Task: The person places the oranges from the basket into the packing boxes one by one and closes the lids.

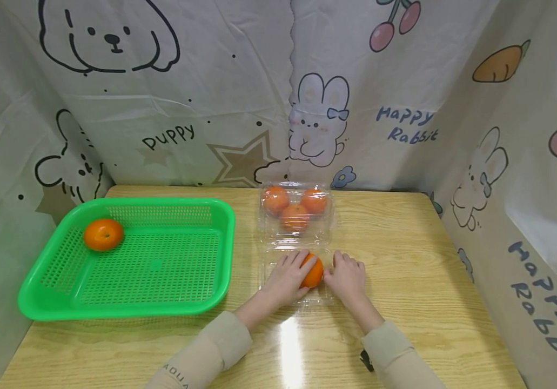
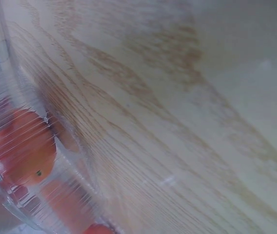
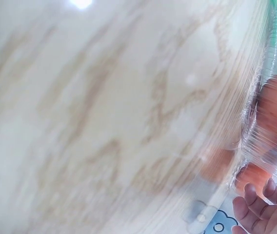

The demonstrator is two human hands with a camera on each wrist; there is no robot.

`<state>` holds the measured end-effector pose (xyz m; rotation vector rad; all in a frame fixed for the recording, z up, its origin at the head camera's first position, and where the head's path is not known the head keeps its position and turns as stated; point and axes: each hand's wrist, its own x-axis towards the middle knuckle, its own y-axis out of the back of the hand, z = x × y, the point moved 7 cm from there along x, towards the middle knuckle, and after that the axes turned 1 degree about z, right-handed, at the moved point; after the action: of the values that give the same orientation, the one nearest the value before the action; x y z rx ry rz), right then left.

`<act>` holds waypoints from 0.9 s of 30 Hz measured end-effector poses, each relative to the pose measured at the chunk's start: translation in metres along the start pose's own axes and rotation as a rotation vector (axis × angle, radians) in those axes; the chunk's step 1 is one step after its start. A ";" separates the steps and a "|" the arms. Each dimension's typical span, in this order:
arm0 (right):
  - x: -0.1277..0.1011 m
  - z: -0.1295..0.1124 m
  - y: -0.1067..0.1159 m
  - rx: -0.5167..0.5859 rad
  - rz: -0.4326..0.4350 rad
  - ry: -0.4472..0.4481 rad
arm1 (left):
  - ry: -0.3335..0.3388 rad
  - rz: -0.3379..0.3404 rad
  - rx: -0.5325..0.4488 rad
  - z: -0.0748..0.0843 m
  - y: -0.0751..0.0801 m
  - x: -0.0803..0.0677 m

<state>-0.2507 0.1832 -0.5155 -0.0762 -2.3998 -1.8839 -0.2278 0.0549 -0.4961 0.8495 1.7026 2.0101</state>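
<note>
In the head view, my left hand (image 1: 285, 278) lies over an orange (image 1: 311, 271), its fingers on top and thumb at the near side. That orange sits over the near half of a clear plastic clamshell box (image 1: 269, 259). Three oranges (image 1: 295, 218) are grouped in the far half. My right hand (image 1: 348, 276) is at the near half's right edge with loosely bent fingers, close to the orange; the right wrist view shows nothing held in them. Through ribbed clear plastic, the left wrist view shows an orange (image 2: 29, 151) with a green stem spot.
To the left stands a green plastic basket (image 1: 156, 310) with a single orange (image 1: 103, 235) in its far left corner. Printed cloth walls (image 1: 239, 81) enclose the wooden table (image 1: 395, 227) at the back and sides. A small black object (image 1: 367, 360) lies by the right sleeve.
</note>
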 end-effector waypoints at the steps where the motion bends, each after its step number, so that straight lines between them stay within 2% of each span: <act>1: 0.000 0.000 0.000 0.000 0.000 0.000 | 0.000 -0.005 0.005 0.000 0.000 0.000; 6: 0.000 0.000 0.001 0.000 -0.001 0.000 | -0.001 -0.015 0.011 0.000 0.000 -0.001; 12: 0.000 0.000 0.001 0.004 -0.006 -0.004 | -0.010 0.004 -0.012 0.001 0.007 -0.003; 19: 0.000 0.000 0.001 0.019 0.004 -0.006 | -0.009 0.044 -0.059 -0.001 0.025 -0.008; 27: 0.001 0.003 0.000 0.060 -0.004 -0.015 | 0.015 0.072 -0.042 -0.009 0.049 -0.019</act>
<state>-0.2515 0.1857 -0.5164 -0.0819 -2.4659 -1.8186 -0.2142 0.0266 -0.4527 0.8957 1.6537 2.0974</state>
